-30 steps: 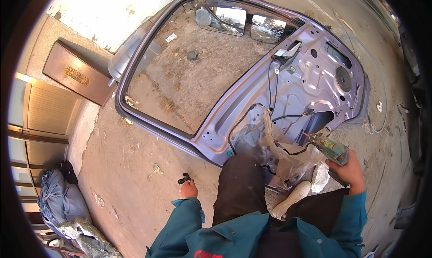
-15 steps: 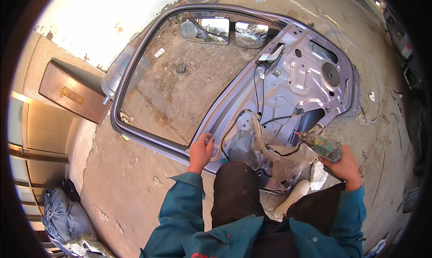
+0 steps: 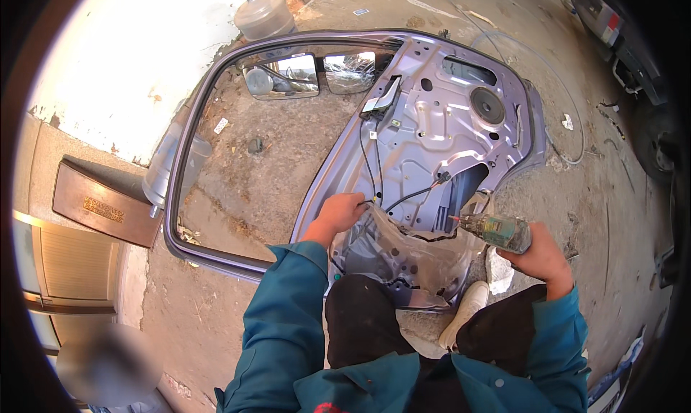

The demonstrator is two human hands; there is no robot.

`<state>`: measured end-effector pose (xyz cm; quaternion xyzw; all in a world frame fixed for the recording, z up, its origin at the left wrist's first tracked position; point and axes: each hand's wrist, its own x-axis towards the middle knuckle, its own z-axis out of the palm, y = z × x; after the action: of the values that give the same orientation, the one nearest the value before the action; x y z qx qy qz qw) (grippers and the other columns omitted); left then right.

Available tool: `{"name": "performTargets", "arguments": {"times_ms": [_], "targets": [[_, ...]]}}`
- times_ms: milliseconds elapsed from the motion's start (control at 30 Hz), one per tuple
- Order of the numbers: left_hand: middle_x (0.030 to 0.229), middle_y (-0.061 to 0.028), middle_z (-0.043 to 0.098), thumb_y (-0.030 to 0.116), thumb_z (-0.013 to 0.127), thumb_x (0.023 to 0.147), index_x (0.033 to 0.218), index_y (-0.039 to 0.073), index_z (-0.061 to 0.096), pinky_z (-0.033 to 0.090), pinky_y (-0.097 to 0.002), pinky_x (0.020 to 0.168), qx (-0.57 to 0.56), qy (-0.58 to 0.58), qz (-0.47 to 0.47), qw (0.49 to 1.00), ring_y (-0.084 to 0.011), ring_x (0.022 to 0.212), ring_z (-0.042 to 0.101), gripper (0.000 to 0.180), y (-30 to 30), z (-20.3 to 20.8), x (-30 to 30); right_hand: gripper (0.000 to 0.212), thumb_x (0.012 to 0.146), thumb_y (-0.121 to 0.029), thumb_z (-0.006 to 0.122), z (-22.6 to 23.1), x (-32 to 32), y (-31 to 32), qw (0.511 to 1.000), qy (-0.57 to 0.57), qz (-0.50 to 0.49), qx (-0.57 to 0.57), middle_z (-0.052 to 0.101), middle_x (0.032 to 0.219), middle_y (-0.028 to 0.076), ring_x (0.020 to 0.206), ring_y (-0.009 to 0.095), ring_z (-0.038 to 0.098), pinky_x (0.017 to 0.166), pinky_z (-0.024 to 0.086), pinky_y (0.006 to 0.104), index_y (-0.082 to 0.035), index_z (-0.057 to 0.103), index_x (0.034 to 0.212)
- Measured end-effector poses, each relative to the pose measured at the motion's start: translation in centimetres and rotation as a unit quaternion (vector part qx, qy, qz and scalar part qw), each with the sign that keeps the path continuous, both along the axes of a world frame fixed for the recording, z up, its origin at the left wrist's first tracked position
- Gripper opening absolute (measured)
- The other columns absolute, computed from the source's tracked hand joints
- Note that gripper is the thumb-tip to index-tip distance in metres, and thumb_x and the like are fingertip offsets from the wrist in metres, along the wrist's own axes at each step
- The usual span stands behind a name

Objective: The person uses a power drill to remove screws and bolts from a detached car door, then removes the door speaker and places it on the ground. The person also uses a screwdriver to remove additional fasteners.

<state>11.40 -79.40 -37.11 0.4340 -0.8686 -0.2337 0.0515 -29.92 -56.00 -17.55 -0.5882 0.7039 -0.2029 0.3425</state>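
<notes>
A worker in a teal jacket point(image 3: 286, 312) bends at the near edge of a lilac car door point(image 3: 421, 157) laid flat on the concrete ground point(image 3: 187, 298), its window frame point(image 3: 175, 197) to the left and a round speaker point(image 3: 487, 105) toward its far right corner. The left hand point(image 3: 343, 215) reaches over the near edge, fingers drawn narrow by the upper left corner of a clear plastic film point(image 3: 435, 259); from where I stand, I cannot tell whether they pinch it. The right hand point(image 3: 543, 254) is wrapped around a green power tool point(image 3: 500, 233), its slim bit point(image 3: 456, 218) aimed left over the door's near right part, whether touching or just above is unclear. A black cable point(image 3: 412, 195) crosses the metal just beyond the film. The likeliest mishap, to my eye, is a tear: a hard tug could split the thin film if an edge is stuck down. A wandering bit might also puncture it or nick the cable, should the tool slip while attention rests on the other hand.
</notes>
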Motion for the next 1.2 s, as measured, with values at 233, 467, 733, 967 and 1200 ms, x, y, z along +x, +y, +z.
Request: {"name": "performTargets", "arguments": {"times_ms": [233,467,733,967,1200], "targets": [[0.071,-0.0159,0.058,0.026,0.071,0.104,0.092,-0.002,0.063,0.046,-0.0446,0.067,0.119,0.149,0.14,0.972,-0.0235,0.068,0.056,0.032,2.2,-0.5,0.9,0.044,0.082,-0.024,0.094,0.4,-0.2,-0.5,0.999,0.007,0.001,0.053,0.077,0.107,0.025,0.1,0.047,0.072,0.089,0.058,0.0481,-0.004,0.08,0.118],[0.069,0.0074,0.043,0.022,0.073,0.104,0.072,0.003,0.055,0.033,-0.0342,0.057,0.265,0.278,0.277,0.881,-0.0052,0.07,0.037,0.041,7.2,0.5,1.9,0.037,0.081,-0.018,0.092,-0.3,0.4,-1.3,0.999,0.05,0.003,-0.019,0.079,0.094,0.023,0.087,0.044,0.076,0.08,0.06,0.0447,-0.003,0.082,0.114],[0.071,-0.0197,0.063,0.017,0.074,0.089,0.075,0.003,0.06,0.051,-0.0511,0.061,0.09,0.148,0.089,0.981,-0.0453,0.068,0.064,0.025,17.9,6.8,2.6,0.038,0.082,-0.018,0.091,-1.5,0.1,-3.1,0.999,0.005,-0.006,0.042,0.079,0.094,0.024,0.087,0.041,0.078,0.079,0.06,0.0444,-0.001,0.081,0.114],[0.076,-0.0097,0.065,0.017,0.075,0.089,0.081,0.009,0.063,0.054,-0.0492,0.063,0.092,0.168,-0.03,0.981,-0.0363,0.075,0.07,0.017,24.0,10.6,0.0,0.035,0.081,-0.019,0.092,-0.6,1.1,-3.0,0.998,0.018,-0.002,0.052,0.078,0.092,0.026,0.088,0.044,0.077,0.079,0.06,0.0458,0.0,0.081,0.108],[0.077,-0.0113,0.068,0.021,0.076,0.093,0.084,0.009,0.062,0.054,-0.0499,0.061,0.056,0.136,-0.016,0.989,-0.0377,0.072,0.07,0.021,23.9,10.1,0.5,0.034,0.081,-0.02,0.092,-2.0,0.1,-3.0,0.995,0.056,0.042,0.075,0.076,0.093,0.027,0.09,0.049,0.074,0.079,0.059,0.0475,-0.001,0.08,0.108]]}}
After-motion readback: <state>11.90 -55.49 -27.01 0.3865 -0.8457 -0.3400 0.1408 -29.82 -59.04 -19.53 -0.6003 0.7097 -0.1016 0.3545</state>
